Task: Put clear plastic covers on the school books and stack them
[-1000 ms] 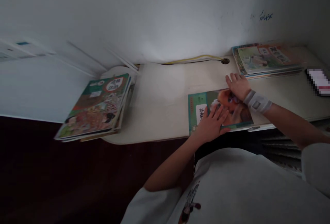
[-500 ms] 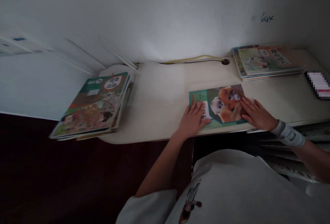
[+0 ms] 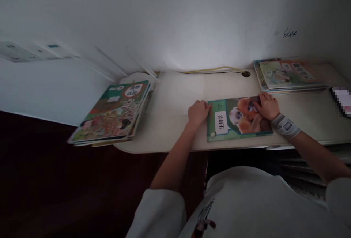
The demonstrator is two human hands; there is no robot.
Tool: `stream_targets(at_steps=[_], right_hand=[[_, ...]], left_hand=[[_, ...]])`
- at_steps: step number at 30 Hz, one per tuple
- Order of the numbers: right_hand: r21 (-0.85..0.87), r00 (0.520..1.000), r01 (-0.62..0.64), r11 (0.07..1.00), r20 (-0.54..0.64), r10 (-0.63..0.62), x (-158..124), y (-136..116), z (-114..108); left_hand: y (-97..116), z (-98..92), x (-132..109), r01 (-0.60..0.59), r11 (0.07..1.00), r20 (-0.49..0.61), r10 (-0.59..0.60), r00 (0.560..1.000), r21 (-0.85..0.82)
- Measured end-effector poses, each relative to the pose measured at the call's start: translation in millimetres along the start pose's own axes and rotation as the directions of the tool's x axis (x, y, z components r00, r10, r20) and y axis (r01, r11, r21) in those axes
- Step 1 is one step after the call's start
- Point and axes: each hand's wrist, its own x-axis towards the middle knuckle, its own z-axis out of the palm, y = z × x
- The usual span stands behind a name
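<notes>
A green textbook (image 3: 219,135) with a monkey picture on its cover lies flat on the white desk, close to the front edge. My left hand (image 3: 197,113) is at its left edge, fingers curled and thumb against the border. At the upper right corner, my right hand (image 3: 268,107) grips the book, its thumb on the cover and its fingers bent over the far edge. A grey band (image 3: 286,126) circles my right wrist.
On the left end of the desk (image 3: 170,128) stands a stack of textbooks (image 3: 109,113), overhanging the edge. Another book stack (image 3: 290,75) sits at the back right, near a phone (image 3: 341,99). A yellow cable (image 3: 214,70) runs along the wall to a hole.
Both hands were lying flat on the cover. The left has moved to the left edge and the right to the upper right corner, fingers now curled. The view has shifted slightly.
</notes>
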Motion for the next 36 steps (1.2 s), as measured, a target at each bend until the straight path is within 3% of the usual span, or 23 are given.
stream_targets(at_steps=[2,6,9,12,14,16,19,22,24,28,36], right_hand=[[0.045,0.999,-0.006,0.999,-0.031,0.007,3,2,6],[0.144,0.995,0.064,0.988,-0.083,-0.052,8,8,16],[0.182,0.989,0.110,0.977,-0.114,-0.090,7,8,18],[0.263,0.986,0.116,0.958,-0.150,-0.078,5,5,15],[0.349,0.979,0.105,0.931,-0.198,-0.036,4,3,11],[0.426,0.964,0.072,0.902,-0.263,0.047,4,3,4],[0.610,0.949,0.026,0.792,-0.265,0.173,4,4,-11],[0.823,0.960,0.036,0.567,-0.185,0.208,6,5,-27],[0.881,0.961,0.054,0.471,-0.173,0.213,8,6,-36],[0.896,0.976,0.069,0.439,-0.152,0.157,10,11,-49],[0.926,0.998,0.018,0.376,0.007,-0.063,1,23,-77]], left_hand=[[-6,1.3,11,0.055,0.986,0.024,-0.052,0.998,-0.157],[-12,7.6,22,0.054,0.884,-0.058,-0.091,0.994,-0.465],[-10,12.0,22,0.034,0.683,-0.104,-0.161,0.981,-0.730],[-4,11.6,16,0.064,0.435,-0.037,-0.220,0.975,-0.898],[0,7.5,11,0.058,0.342,-0.027,-0.238,0.971,-0.938],[4,0.8,4,0.004,0.309,-0.077,-0.247,0.966,-0.951],[9,-10.6,-6,-0.091,0.293,-0.161,-0.222,0.962,-0.952],[10,-19.3,-12,-0.173,0.338,-0.246,-0.189,0.951,-0.925],[8,-23.1,-14,-0.229,0.367,-0.292,-0.128,0.948,-0.902],[-1,-29.1,-17,-0.262,0.406,-0.284,0.006,0.959,-0.875],[-11,-49.8,-27,-0.148,0.563,-0.136,0.064,0.989,-0.813]])
